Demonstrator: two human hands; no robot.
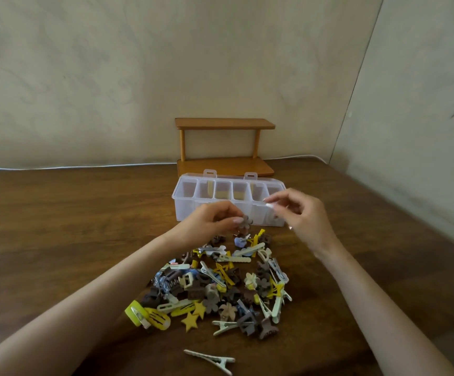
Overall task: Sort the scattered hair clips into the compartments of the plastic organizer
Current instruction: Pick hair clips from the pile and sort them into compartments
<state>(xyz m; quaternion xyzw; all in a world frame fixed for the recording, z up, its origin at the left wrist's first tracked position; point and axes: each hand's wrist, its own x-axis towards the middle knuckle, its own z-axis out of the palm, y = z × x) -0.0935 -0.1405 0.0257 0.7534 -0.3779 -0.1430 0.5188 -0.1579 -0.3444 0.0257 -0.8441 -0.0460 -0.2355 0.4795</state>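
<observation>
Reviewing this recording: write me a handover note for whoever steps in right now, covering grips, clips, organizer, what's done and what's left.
Left grip pinches a brown flower clip just in front of the organizer.
Right grip hovers over the organizer's right end, fingertips together; unclear whether it holds anything.
Done: little, compartments look almost empty.
Left: the pile of clips on the table, plus one cream clip lying apart.

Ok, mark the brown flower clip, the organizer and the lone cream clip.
brown flower clip (246, 220), head view, its petals.
organizer (183, 211), head view, front wall's left end.
lone cream clip (208, 359), head view, its middle.
</observation>
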